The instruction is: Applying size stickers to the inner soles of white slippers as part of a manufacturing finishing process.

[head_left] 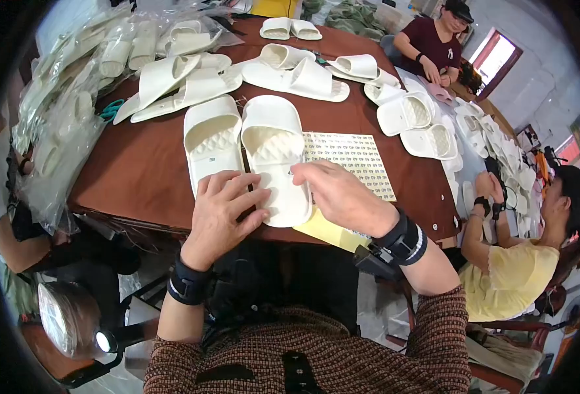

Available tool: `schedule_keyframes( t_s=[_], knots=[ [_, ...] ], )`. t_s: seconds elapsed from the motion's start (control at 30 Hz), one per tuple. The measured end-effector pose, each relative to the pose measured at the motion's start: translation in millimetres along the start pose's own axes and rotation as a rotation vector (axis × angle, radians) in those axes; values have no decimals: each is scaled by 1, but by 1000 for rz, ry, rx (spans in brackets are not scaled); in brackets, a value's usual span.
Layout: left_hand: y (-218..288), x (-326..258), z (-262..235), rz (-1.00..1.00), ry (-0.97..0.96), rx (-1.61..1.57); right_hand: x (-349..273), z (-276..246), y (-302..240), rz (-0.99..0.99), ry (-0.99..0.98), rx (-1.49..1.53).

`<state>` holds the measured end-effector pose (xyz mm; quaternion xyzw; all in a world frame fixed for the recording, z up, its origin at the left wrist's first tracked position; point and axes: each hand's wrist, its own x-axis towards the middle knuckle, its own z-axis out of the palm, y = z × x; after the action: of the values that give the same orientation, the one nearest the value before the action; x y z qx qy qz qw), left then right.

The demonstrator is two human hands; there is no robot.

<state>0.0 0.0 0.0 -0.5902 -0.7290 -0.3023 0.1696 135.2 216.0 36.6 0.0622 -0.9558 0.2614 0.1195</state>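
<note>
Two white slippers lie side by side before me, toes pointing away. Over the left slipper (212, 131) and the inner edge of the right slipper (272, 128) rests my left hand (223, 209), open with its fingers spread. My right hand (349, 197) is closed at the right slipper's outer edge. Its thumb presses on the insole beside a small printed size label (290, 173); the other fingers are curled and partly hidden. Partly behind that hand lies a sheet of size stickers (352, 157), with a yellow paper (329, 231) below it at the table edge.
More white slippers (296, 75) are spread across the brown-covered table (139, 164). Plastic-bagged slippers (67, 131) pile up at left, near teal-handled scissors (111, 110). Two people work at the grey table on the right, and another person's arm (18, 243) shows at left.
</note>
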Motion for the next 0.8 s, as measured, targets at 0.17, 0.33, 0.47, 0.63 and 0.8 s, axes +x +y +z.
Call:
schedule_keyframes(
  t_s=[0.17, 0.33, 0.47, 0.63, 0.8],
  knots=[
    [2, 2, 1, -17, 8, 12, -1, 7, -13, -142, 71, -298],
    [3, -1, 1, -28, -2, 8, 3, -5, -4, -77, -7, -188],
    [2, 2, 5, -20, 6, -2, 1, -2, -1, -95, 49, -166],
    [2, 1, 2, -47, -25, -14, -3, -1, -8, -90, -26, -247],
    [-1, 1, 1, -13, 11, 0, -1, -17, -5, -59, -36, -214]
  ],
)
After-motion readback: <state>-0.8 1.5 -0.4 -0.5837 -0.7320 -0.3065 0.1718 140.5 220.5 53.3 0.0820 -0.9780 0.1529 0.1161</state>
